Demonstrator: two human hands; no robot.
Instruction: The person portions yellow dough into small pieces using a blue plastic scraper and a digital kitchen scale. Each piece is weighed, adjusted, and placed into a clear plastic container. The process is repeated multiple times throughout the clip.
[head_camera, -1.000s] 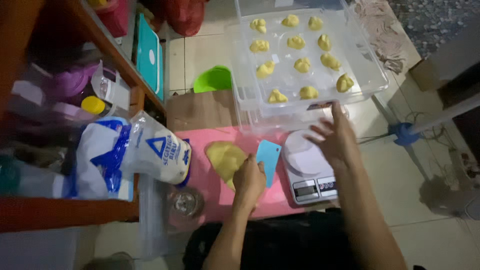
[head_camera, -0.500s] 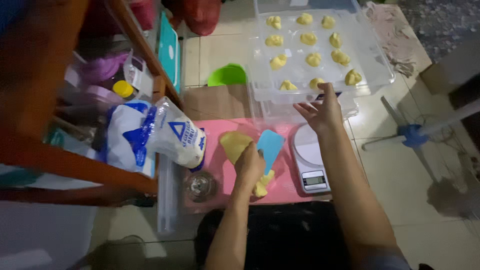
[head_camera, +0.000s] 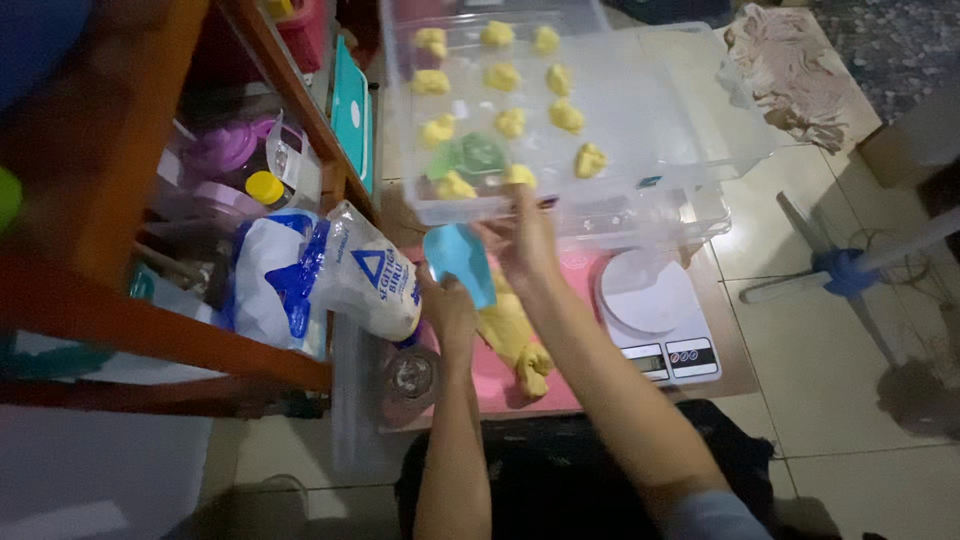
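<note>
Dough portions (head_camera: 510, 123), small and yellow, sit in rows inside the clear plastic container (head_camera: 690, 120), and my right hand (head_camera: 522, 235) is at its near wall, fingers spread and pressing against the plastic just below the nearest lump. That hand grips nothing that I can see; it looks open against the wall. The container lies straight ahead of it, away from my body, with its long side running left to right across my view, so my right arm is plainly the nearer one to it.

My left hand (head_camera: 448, 308) is lower and closer to me, over the pink mat (head_camera: 495, 375). It is curled at the bottom edge of the blue scraper (head_camera: 458, 262), which stands tilted up toward the container; I cannot tell for certain whether the fingers clasp it or only rest against it. Just to the right of that hand the main piece of yellow dough (head_camera: 515, 335) stretches along the mat, its long axis running from the container toward me.

Right of the mat stands a white kitchen scale (head_camera: 655, 315); left of it a flour bag (head_camera: 330, 280) leans by the wooden shelf (head_camera: 150, 320).
</note>
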